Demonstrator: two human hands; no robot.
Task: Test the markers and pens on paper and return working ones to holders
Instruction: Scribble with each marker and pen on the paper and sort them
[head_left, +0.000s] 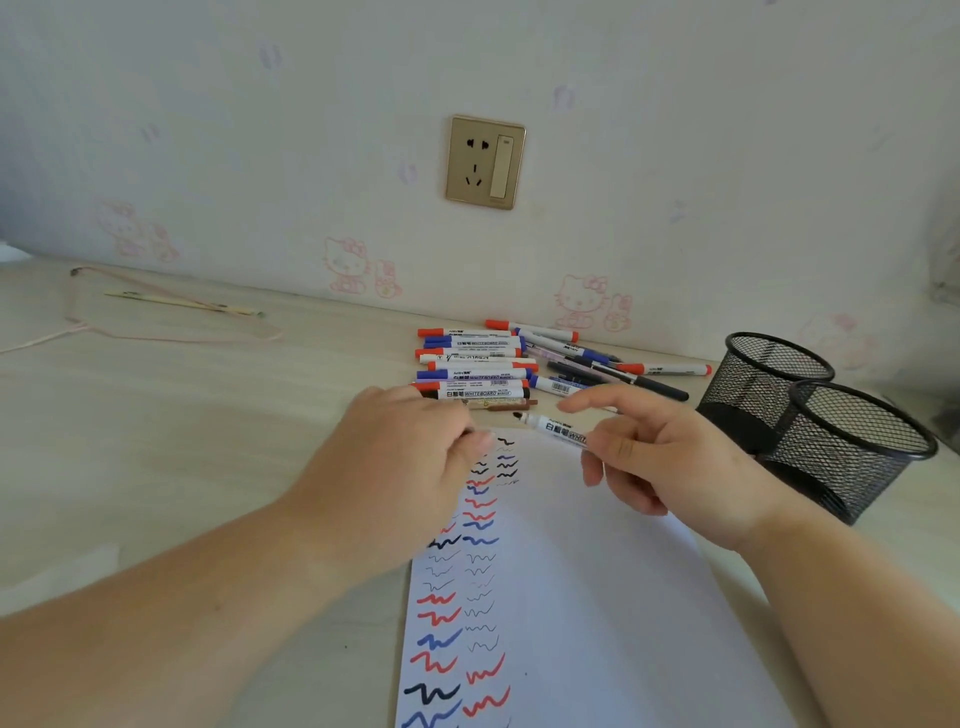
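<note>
A white sheet of paper (597, 597) lies on the desk, its left side covered with red, blue and black squiggles. My right hand (654, 457) grips an uncapped black whiteboard marker (553, 426), tip pointing left just above the paper's far edge. My left hand (395, 457) rests fingers curled at the paper's top left corner, apparently pinching something small that I cannot make out. Beyond both hands lies a heap of markers and pens (483, 364) with red, blue and black caps. Two black mesh holders (852, 447) stand at the right.
A brown pen (511, 406) lies between the heap and the paper. A pink cable (156, 332) and a thin stick (187, 304) lie far left on the desk (182, 441). A wall socket (485, 162) sits on the wall behind.
</note>
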